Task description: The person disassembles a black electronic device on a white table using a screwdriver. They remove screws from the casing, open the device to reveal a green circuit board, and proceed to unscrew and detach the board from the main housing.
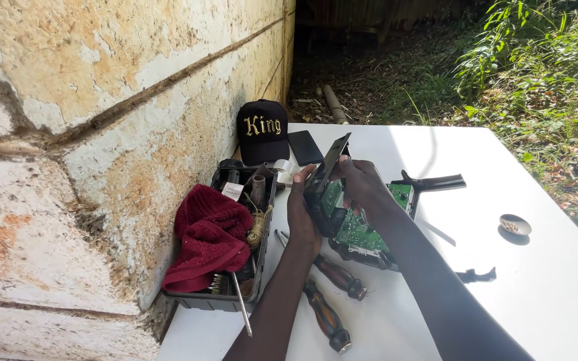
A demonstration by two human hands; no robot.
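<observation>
My left hand [301, 214] grips the lower side of a black plastic casing [332, 164] that is tilted up on edge above the white table [543, 281]. My right hand [362, 184] holds the same casing from the other side, fingers curled over it. Under both hands lies a green circuit board [359, 234] inside a black housing. Two brown-handled screwdrivers [332, 294] lie on the table beside my left forearm.
A black toolbox [225, 297] with a dark red cloth [212, 234], twine and tools stands against the peeling wall [88, 100]. Behind it sit a black cap [262, 130] and a dark phone [304, 147]. A small dish [515, 225] and black plastic parts [436, 181] lie to the right.
</observation>
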